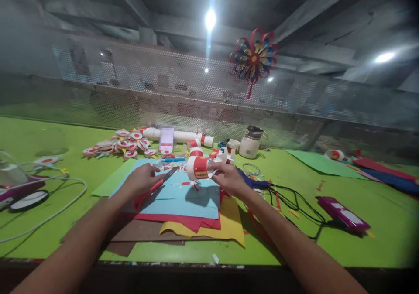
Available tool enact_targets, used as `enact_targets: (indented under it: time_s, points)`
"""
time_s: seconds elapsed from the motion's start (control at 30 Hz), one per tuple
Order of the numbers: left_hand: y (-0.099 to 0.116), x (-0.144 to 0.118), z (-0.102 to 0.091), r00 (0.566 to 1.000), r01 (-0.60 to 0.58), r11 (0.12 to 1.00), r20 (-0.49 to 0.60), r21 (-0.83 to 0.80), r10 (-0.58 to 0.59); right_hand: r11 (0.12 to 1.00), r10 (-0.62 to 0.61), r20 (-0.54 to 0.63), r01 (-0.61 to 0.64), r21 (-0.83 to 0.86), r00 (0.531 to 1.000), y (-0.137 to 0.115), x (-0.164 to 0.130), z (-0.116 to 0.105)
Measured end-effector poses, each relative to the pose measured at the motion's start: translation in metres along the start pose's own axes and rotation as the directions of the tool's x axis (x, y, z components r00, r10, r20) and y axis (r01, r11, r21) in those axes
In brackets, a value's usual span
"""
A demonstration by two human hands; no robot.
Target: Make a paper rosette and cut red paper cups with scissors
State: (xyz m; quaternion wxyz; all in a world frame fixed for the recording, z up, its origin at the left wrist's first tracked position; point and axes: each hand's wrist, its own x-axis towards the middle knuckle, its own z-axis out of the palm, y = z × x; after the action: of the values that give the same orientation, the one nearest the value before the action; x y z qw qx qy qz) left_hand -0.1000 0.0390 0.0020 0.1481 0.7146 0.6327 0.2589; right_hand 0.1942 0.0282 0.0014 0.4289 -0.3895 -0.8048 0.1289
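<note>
The right hand [226,177] pinches a red-and-white tube [199,168] above blue paper [176,203] — the left hand [144,179] half-curls over red-handled scissors [149,193], its grip unclear. Behind: piled discs [122,144], a flask [250,145].

The cylinder [197,169] is white (banded red), the top sheet [170,203] light blue.

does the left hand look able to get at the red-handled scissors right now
Probably yes: the left hand is right beside the scissors on the blue sheet, and nothing seems to lie over their red handles.
</note>
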Motion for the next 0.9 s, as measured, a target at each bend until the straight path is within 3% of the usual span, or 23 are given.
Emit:
enact_targets:
  time_s: [0.1, 0.23, 0.37, 0.47, 0.73, 0.9]
  points:
    - [0.015, -0.004, -0.01, 0.998, -0.061, 0.967, -0.014, -0.246, 0.06, 0.997, -0.063, -0.025, 0.062, -0.043, 0.998, -0.001, -0.003, -0.001]
    - [0.048, -0.015, -0.014, 0.98, 0.026, 0.775, 0.168, -0.631, 0.104, 0.986, -0.137, -0.023, 0.134, -0.095, 0.99, -0.002, -0.007, -0.002]
    - [0.073, -0.02, -0.002, 0.931, 0.087, 0.603, 0.281, -0.793, 0.235, 0.974, -0.188, -0.002, 0.186, -0.132, 0.982, -0.005, -0.009, -0.004]
    - [0.081, -0.019, 0.01, 0.916, 0.127, 0.53, 0.304, -0.838, 0.261, 0.967, -0.201, 0.02, 0.202, -0.156, 0.979, -0.007, -0.009, -0.007]
    - [0.076, -0.014, 0.028, 0.949, 0.088, 0.502, 0.226, -0.86, 0.22, 0.989, -0.127, -0.036, 0.124, -0.075, 0.991, -0.006, -0.01, -0.008]
    - [0.07, -0.013, 0.027, 0.948, -0.1, 0.655, 0.128, -0.749, 0.29, 0.993, 0.089, -0.192, -0.071, 0.097, 0.977, -0.005, -0.009, -0.014]
